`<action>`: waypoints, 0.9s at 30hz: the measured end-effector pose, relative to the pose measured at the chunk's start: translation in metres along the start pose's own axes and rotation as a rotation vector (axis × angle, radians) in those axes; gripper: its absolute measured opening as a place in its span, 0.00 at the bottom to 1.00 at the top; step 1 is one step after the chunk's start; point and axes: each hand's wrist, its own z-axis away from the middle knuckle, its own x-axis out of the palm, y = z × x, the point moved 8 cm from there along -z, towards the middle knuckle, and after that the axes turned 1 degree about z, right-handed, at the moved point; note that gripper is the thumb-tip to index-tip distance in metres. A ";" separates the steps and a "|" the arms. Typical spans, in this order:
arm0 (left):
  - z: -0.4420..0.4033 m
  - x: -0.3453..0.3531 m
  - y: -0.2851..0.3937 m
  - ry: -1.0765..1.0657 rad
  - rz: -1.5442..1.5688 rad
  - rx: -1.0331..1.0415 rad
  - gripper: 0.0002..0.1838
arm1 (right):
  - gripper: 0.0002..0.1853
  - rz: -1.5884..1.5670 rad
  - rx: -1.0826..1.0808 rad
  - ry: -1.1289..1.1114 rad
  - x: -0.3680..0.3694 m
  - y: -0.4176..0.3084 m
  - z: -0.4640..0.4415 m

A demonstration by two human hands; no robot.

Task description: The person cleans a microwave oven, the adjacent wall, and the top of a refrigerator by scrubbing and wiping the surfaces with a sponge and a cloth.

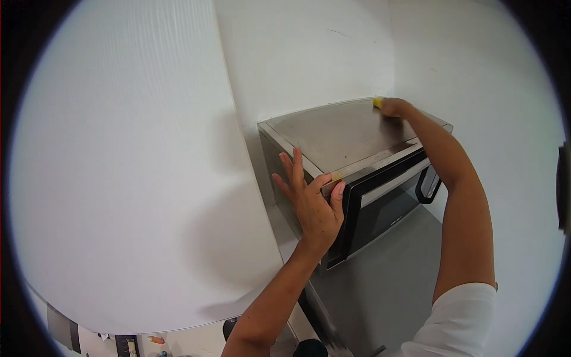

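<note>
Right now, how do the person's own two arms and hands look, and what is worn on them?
The left hand wears no glove or visible ring; its forearm is bare. The right hand shows less clearly; its arm is bare up to a short white sleeve ending above the elbow. No left sleeve shows.

This place is looking like a kitchen: a metal oven (351,146) with a dark glass door (380,223) is sitting right of centre, white walls (309,59) are meeting behind it, and a smooth white panel (137,149) is filling the left side.
</note>
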 end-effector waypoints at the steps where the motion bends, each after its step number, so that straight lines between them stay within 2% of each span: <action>1: 0.000 -0.001 0.002 0.019 -0.010 0.025 0.12 | 0.20 0.004 -0.101 -0.013 -0.010 -0.047 0.009; 3: 0.003 -0.003 0.005 0.030 -0.018 0.038 0.13 | 0.22 -0.080 -0.357 0.009 -0.017 -0.144 0.005; 4: 0.002 -0.005 0.006 0.038 -0.051 0.048 0.13 | 0.23 -0.012 -0.575 0.062 -0.022 -0.197 0.012; 5: 0.003 -0.006 0.008 0.042 -0.083 0.057 0.14 | 0.22 -0.055 -0.506 -0.048 -0.042 -0.242 0.048; 7: 0.004 -0.008 0.007 0.055 -0.108 0.054 0.14 | 0.25 -0.368 -0.638 -0.125 -0.056 -0.300 0.080; 8: 0.004 -0.008 0.007 0.076 -0.134 0.062 0.15 | 0.23 -0.500 -0.729 -0.158 -0.067 -0.312 0.113; 10: 0.004 -0.008 0.007 0.075 -0.137 0.076 0.16 | 0.21 -0.563 -0.897 -0.201 -0.076 -0.309 0.156; 12: 0.005 -0.007 0.006 0.082 -0.139 0.077 0.17 | 0.21 -0.553 -1.014 -0.170 -0.079 -0.282 0.196; 14: 0.006 -0.009 0.002 0.130 -0.007 0.060 0.24 | 0.21 -0.563 -1.125 -0.166 -0.084 -0.237 0.238; 15: 0.006 -0.008 0.003 0.128 -0.009 0.056 0.24 | 0.21 -0.654 -1.034 -0.195 -0.076 -0.201 0.232; 16: 0.005 -0.007 0.001 0.131 0.047 0.028 0.28 | 0.21 -0.742 -0.939 -0.222 -0.069 -0.161 0.224; 17: 0.005 -0.007 0.000 0.130 0.103 0.000 0.33 | 0.22 -0.749 -0.697 -0.199 -0.059 -0.117 0.208; 18: 0.004 -0.007 0.001 0.126 0.106 0.002 0.33 | 0.22 -0.744 -0.454 -0.175 -0.053 -0.068 0.193; 20: 0.004 0.002 -0.003 -0.002 -0.008 -0.069 0.40 | 0.23 -0.555 -0.223 0.054 -0.038 0.026 0.150; 21: 0.003 0.001 -0.003 -0.001 0.000 -0.063 0.40 | 0.23 -0.552 -0.216 0.060 -0.038 0.032 0.136; 23: 0.004 0.006 -0.003 -0.101 -0.056 -0.070 0.44 | 0.25 -0.050 0.035 -0.001 -0.026 0.053 0.124; 25: 0.004 0.005 0.001 -0.104 -0.036 -0.076 0.43 | 0.27 -0.242 -0.298 0.182 -0.026 -0.001 0.136; 26: 0.004 0.004 0.003 -0.108 -0.023 -0.078 0.43 | 0.30 -0.193 -0.507 0.263 -0.036 -0.054 0.165; 27: 0.004 0.005 0.002 -0.110 -0.011 -0.075 0.43 | 0.26 -0.349 -0.549 0.170 -0.055 -0.110 0.203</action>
